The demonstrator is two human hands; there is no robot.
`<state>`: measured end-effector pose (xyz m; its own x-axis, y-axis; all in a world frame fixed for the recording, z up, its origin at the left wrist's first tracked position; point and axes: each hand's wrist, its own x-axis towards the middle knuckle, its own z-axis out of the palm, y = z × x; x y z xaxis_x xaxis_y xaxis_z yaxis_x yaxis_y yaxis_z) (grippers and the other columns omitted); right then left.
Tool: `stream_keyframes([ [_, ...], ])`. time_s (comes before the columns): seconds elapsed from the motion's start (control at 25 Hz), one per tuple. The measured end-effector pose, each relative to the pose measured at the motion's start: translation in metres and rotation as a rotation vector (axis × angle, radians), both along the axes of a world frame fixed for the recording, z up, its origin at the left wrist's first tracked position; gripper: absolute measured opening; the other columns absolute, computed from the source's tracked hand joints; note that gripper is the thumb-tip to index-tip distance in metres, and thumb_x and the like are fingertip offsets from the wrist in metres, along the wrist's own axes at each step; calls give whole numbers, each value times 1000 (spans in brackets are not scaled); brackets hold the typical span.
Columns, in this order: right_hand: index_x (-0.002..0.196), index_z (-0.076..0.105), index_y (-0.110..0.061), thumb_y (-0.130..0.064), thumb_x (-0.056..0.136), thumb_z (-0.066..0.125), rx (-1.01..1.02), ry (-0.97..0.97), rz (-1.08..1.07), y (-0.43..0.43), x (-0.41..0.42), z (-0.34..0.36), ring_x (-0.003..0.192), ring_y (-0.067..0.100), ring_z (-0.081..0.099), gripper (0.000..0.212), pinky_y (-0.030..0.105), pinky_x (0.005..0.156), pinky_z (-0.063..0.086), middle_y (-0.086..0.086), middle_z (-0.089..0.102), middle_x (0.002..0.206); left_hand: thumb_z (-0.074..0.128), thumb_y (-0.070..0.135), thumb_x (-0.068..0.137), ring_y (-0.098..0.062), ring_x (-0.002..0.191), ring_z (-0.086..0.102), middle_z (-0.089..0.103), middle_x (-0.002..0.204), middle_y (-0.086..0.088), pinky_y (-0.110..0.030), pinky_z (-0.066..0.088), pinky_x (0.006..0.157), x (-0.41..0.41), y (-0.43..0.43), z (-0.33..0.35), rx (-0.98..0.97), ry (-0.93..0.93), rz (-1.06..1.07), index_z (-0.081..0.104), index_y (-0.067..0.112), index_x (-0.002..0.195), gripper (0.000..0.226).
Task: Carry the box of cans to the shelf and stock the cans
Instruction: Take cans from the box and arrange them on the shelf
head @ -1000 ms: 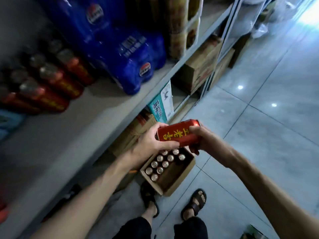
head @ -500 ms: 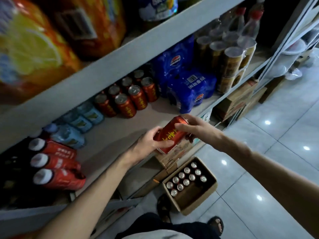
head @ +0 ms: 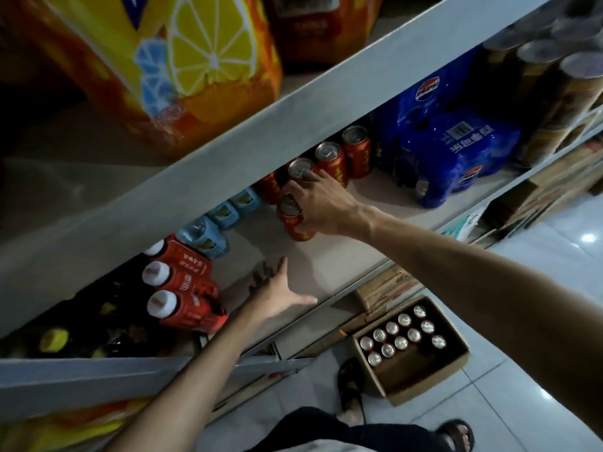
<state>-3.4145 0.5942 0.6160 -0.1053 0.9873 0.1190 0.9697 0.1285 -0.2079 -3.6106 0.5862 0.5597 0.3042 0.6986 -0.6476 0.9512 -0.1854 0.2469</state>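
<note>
On the shelf (head: 342, 265), the right hand (head: 321, 203) has its grip around one red can (head: 295, 223) beside three standing cans (head: 328, 158). The left hand (head: 277, 295) lies released and spread. Below the shelf, the box (head: 427, 383) holds eleven cans.

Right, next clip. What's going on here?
A person is stocking a shop shelf. The right hand grips a red can, upright on the shelf near the row of red cans. The left hand is spread open, empty. The box on the floor holds more cans.
</note>
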Motion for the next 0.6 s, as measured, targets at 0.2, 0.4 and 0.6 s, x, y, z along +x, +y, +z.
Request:
stream_keyframes([
  [0.2,146,38,-12,-53,75,69,29,-127,19,50,-4,-20,140,32,33,88,44,118,19,12,51,143,76,68,59,-45,146,-14,-20,157,-24,-61,9,117,0,11,-9,13,138,-160,-12,28,153,135],
  [0.4,150,34,-16,-57,72,69,-13,-153,36,75,3,-33,145,32,26,95,49,120,16,11,46,148,75,67,61,-52,142,-15,-23,154,-31,-64,5,115,0,14,-13,9,174,-220,-14,25,153,135],
  [0.6,150,35,-18,-52,74,70,13,-188,44,78,-1,-39,145,32,25,90,51,120,15,8,41,152,73,70,62,-55,141,-15,-22,153,-34,-66,5,114,3,15,-16,24,225,-266,-15,22,153,135],
])
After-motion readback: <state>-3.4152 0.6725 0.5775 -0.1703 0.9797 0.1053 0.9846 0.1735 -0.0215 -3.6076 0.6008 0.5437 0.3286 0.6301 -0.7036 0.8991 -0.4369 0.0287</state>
